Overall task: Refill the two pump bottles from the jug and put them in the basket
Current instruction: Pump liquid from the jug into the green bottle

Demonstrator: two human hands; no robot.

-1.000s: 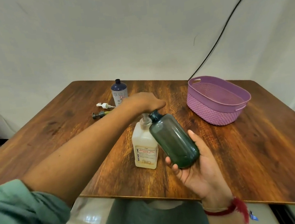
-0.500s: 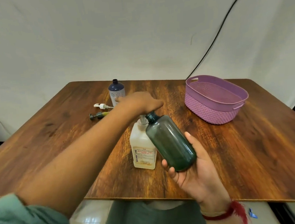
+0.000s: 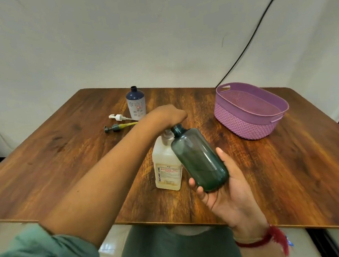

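The right hand (image 3: 227,191) lies palm up above the near part of the table (image 3: 64,158), fingers and thumb curled round the base of the green bottle (image 3: 200,160). This is a smooth, round-shouldered cylinder of translucent dark plastic, tilted so its open neck points up and left, right under the left hand (image 3: 167,116). The left hand is bent over the pump top of the jug (image 3: 167,169); its fingers curve down out of sight, so whether they grip or only press cannot be told. The jug is a squarish, cloudy cream container with a printed label, upright on the glossy wood-grain table. Farther back stands the blue bottle (image 3: 135,103), uncapped, dark-shouldered with a pale patterned body. Just beside it lie a white pump (image 3: 118,117) and a grey pump (image 3: 114,127) with a yellowish tube. The basket (image 3: 246,125), oval purple plastic with a woven-look wall and slotted handles, sits well apart at the right. A black cable (image 3: 258,26) runs down the creased white backdrop (image 3: 95,42).
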